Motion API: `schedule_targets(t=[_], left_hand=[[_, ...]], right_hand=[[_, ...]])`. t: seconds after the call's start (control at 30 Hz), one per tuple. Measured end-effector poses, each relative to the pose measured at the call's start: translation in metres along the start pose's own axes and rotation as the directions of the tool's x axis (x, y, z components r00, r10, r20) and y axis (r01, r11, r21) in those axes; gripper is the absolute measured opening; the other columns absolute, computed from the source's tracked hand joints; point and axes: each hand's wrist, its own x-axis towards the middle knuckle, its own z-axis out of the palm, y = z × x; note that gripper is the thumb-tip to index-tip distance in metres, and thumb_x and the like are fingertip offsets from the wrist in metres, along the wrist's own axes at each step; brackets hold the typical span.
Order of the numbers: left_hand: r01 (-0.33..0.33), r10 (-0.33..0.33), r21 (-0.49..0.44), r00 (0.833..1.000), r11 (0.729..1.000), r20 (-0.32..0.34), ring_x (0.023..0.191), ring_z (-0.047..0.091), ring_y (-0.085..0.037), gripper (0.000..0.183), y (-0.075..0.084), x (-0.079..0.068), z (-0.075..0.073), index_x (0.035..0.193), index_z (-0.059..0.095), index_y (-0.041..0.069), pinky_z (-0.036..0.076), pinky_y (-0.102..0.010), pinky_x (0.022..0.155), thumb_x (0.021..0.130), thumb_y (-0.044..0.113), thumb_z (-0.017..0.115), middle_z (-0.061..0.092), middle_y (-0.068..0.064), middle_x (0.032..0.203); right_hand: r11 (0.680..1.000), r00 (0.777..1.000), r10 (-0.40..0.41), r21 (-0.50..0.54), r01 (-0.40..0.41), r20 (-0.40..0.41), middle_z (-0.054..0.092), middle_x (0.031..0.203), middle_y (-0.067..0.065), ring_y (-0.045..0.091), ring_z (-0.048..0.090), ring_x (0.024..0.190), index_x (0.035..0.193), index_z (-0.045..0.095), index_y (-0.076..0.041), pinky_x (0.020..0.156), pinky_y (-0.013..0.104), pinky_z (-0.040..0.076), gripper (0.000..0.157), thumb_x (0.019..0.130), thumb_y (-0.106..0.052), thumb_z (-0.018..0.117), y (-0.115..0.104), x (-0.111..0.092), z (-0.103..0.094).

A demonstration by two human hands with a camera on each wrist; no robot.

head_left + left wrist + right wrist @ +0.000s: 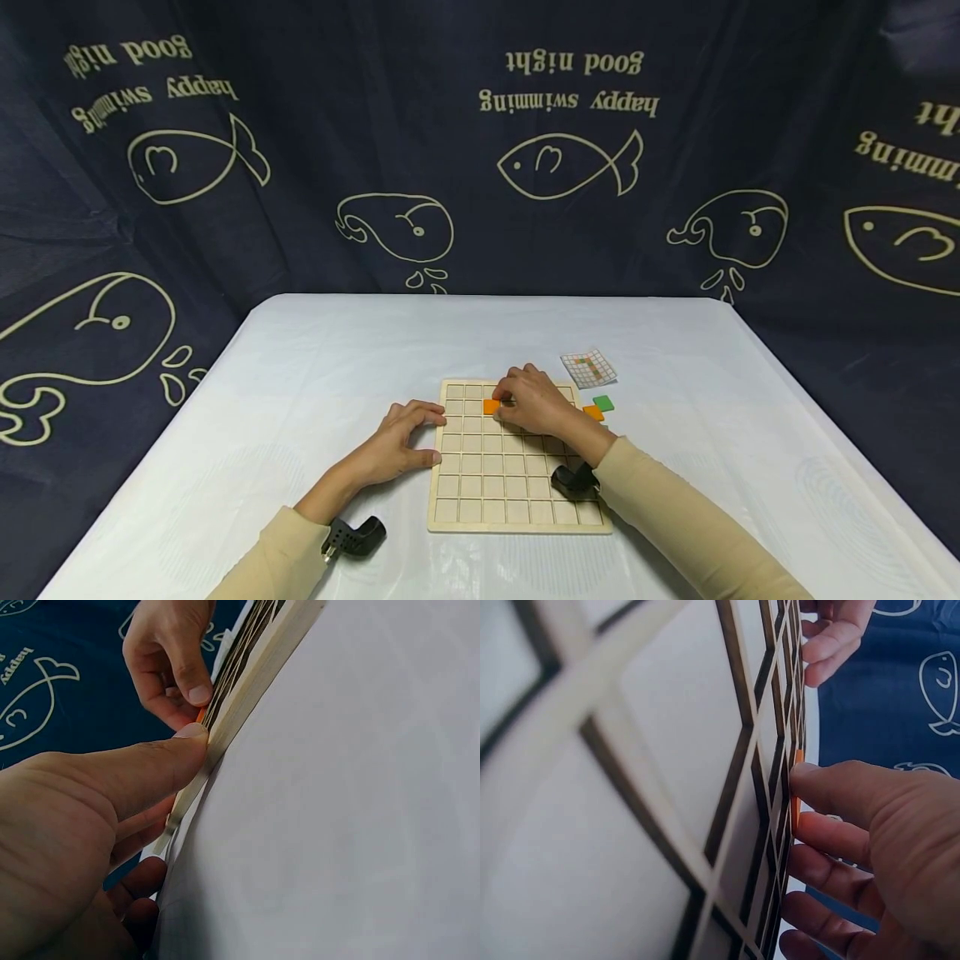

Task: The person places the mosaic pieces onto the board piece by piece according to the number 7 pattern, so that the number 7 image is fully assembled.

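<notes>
A wooden grid board (492, 486) lies on the white table. My left hand (397, 442) rests at its left edge, thumb and fingertips against the frame and fingers spread. Over the upper part of the board is my right hand (531, 402), its thumb and index finger pinching a square orange tile (491, 407) at a cell in the second row from the top. In the right wrist view the thumb lies against the orange tile (799, 802), seen edge-on. The left wrist view shows my left thumb pressed to the board's frame (247, 697).
Right of the board lie a second orange tile (593, 413) and a green tile (603, 403). Beyond them is a paper card (589, 369) printed with a coloured grid pattern. A dark curtain (480, 250) with fish drawings hangs behind the table.
</notes>
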Motion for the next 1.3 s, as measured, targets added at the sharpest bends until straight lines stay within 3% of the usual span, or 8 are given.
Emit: schedule_targets(t=[0.4, 0.77, 1.3], left_hand=[[0.010, -0.010, 0.025, 1.000, 1.000, -0.005, 0.114, 0.033, -0.017, 0.046, 0.000, 0.000, 0.000, 0.120, 0.058, 0.015, 0.028, -0.044, 0.098, 0.079, 0.027, 0.075, 0.046, 0.004, 0.140], [0.001, -0.001, 0.027, 1.000, 1.000, 0.004, 0.117, 0.033, -0.019, 0.045, -0.001, 0.000, 0.000, 0.121, 0.058, 0.015, 0.027, -0.047, 0.100, 0.080, 0.026, 0.075, 0.045, 0.003, 0.140], [-0.024, 0.024, 0.044, 1.000, 0.999, -0.007, 0.113, 0.034, -0.019, 0.045, 0.000, -0.001, 0.000, 0.120, 0.058, 0.013, 0.028, -0.043, 0.096, 0.080, 0.025, 0.075, 0.047, 0.001, 0.139]], right_hand=[[1.000, 1.000, -0.012, 0.006, 0.012, -0.029, 0.061, 0.092, 0.000, 0.015, 0.046, 0.082, 0.099, 0.070, -0.014, 0.076, 0.033, 0.037, 0.021, 0.082, -0.027, 0.073, -0.002, -0.001, -0.005], [0.999, 1.000, 0.016, 0.045, -0.015, -0.027, 0.062, 0.099, 0.002, 0.019, 0.047, 0.089, 0.106, 0.069, -0.011, 0.081, 0.037, 0.038, 0.027, 0.084, -0.028, 0.070, -0.003, -0.008, -0.020], [0.998, 0.995, 0.003, 0.064, 0.004, -0.104, 0.061, 0.098, 0.003, 0.018, 0.046, 0.088, 0.107, 0.068, -0.010, 0.080, 0.038, 0.038, 0.029, 0.083, -0.026, 0.071, 0.012, -0.027, -0.037]])
